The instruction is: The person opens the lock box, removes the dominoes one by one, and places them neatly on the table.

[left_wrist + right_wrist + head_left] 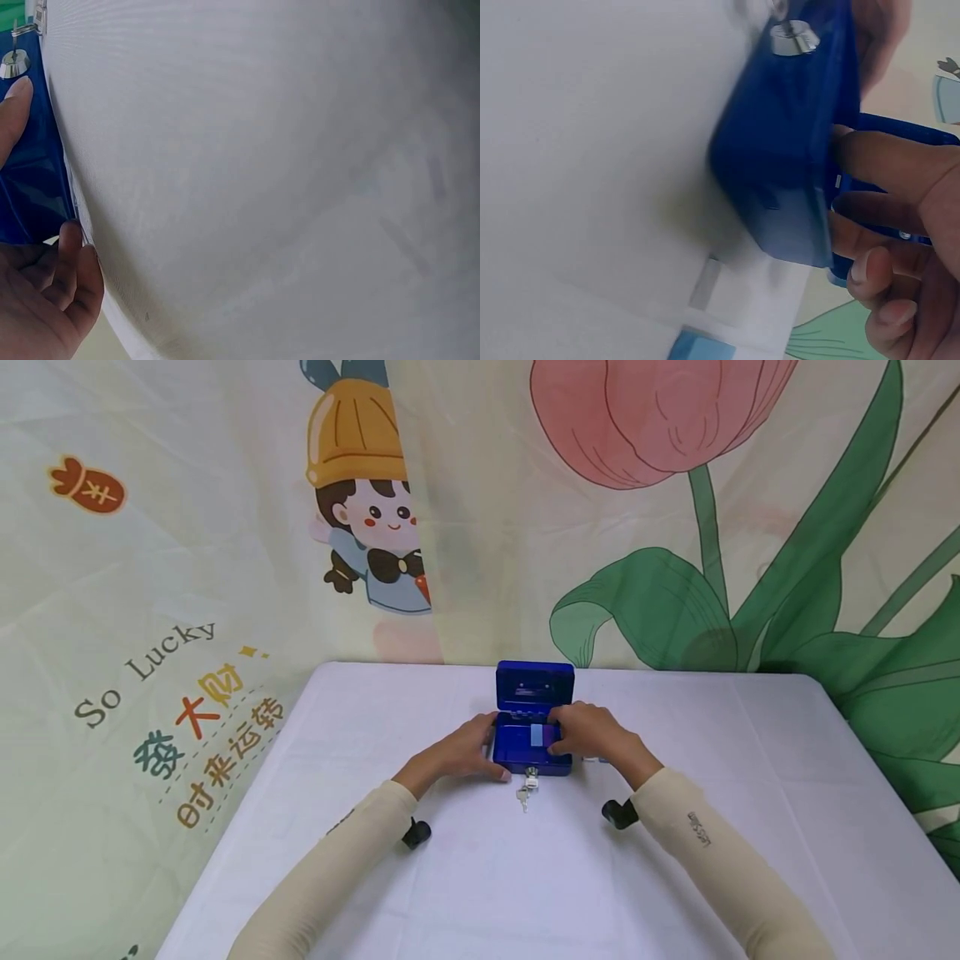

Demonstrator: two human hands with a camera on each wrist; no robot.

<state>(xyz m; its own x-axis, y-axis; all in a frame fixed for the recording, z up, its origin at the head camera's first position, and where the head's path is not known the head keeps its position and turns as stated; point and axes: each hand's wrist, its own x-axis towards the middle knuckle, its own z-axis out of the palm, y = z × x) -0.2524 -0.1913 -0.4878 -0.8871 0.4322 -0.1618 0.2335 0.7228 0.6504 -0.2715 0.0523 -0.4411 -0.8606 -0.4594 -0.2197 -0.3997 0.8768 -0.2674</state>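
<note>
A blue cash box (512, 758) stands on the table with its lid (534, 687) raised toward the back. My left hand (467, 750) grips its left side, the thumb against the front wall near the silver lock (14, 64). Over the right wall reaches my right hand (592, 731), its thumb and fingertips inside the box. Right by those fingertips are a light blue piece (536, 735) and a purple piece (550, 737); I cannot tell whether the fingers pinch one. A key ring with keys (523, 797) hangs at the front lock.
White cloth covers the table (487, 877). To the right of the box lie a small blue block (701, 346) and a pale flat piece (705, 283), partly hidden by my right hand in the head view. A printed curtain (480, 527) hangs behind the table.
</note>
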